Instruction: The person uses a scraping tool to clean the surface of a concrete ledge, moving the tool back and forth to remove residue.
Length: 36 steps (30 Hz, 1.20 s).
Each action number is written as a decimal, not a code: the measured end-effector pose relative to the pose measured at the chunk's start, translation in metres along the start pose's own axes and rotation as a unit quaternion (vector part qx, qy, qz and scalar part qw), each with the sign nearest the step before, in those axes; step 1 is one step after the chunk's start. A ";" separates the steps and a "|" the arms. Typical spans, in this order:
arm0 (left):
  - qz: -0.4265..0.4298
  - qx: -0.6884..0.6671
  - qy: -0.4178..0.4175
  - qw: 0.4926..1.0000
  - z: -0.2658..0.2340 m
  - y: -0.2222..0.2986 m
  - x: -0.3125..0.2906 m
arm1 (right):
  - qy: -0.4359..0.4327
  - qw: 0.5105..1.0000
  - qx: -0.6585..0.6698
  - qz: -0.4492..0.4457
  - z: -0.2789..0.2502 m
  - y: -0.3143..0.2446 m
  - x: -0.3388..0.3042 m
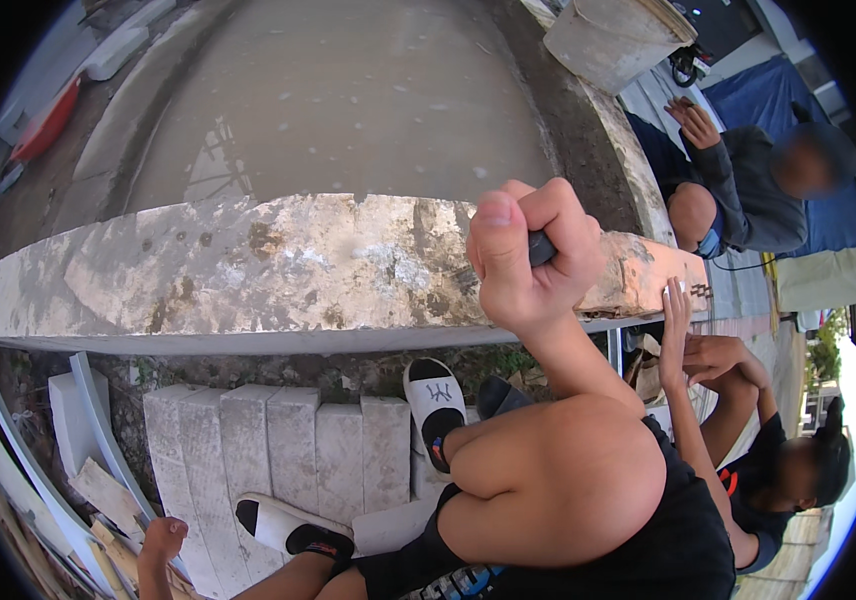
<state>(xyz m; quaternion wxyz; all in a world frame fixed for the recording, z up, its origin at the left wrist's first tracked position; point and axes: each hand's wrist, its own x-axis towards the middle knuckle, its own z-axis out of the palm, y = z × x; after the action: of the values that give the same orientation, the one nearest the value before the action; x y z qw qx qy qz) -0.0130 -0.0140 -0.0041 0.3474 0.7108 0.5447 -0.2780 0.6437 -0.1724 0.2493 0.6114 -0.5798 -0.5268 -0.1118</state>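
My right hand (538, 250) is a fist around a dark rounded handle (542, 248), held over the ledge. Only the handle's end shows; whatever it belongs to is hidden by the hand. Beneath the fist runs a long, pale, stained masonry ledge (328, 262), its top blotched with grey patches. Down at the lower left, my left hand (163, 540) hangs with its fingers curled, near a bluish-grey metal strip (108, 430) and the pale blocks. It is too small to see whether anything is in it.
Behind the ledge lies a grey, watery basin (348, 100). A dirty bucket (613, 45) stands on its right rim. Two people are at the right; the nearer one's hand (678, 320) touches the ledge's end. Pale blocks (288, 450) lie by my feet; a red basin (46, 122) sits far left.
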 end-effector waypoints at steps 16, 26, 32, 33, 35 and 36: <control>0.018 0.044 -0.013 0.999 0.002 0.012 0.007 | -0.005 0.996 -0.040 -0.081 -0.010 0.001 0.013; -0.016 0.053 -0.026 0.998 -0.004 -0.006 0.002 | -0.021 0.997 0.022 -0.068 0.003 -0.001 0.003; 0.001 -0.019 0.024 1.000 -0.005 0.004 0.004 | 0.151 0.949 0.222 0.166 -0.024 0.018 0.023; -0.028 -0.048 0.016 0.998 -0.005 0.008 0.002 | 0.194 0.936 0.236 0.177 -0.027 0.022 0.024; -0.053 -0.075 0.010 0.996 -0.006 0.006 0.002 | 0.139 0.969 0.165 0.122 -0.014 0.014 0.010; -0.033 -0.019 -0.002 0.999 -0.006 0.002 0.002 | 0.083 0.990 0.090 0.068 -0.007 0.009 0.005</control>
<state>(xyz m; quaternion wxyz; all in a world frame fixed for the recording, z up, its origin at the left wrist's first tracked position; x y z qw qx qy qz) -0.0103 -0.0088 -0.0014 0.3524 0.6850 0.5728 -0.2803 0.6556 -0.1734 0.2494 0.7090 -0.5456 -0.4412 -0.0702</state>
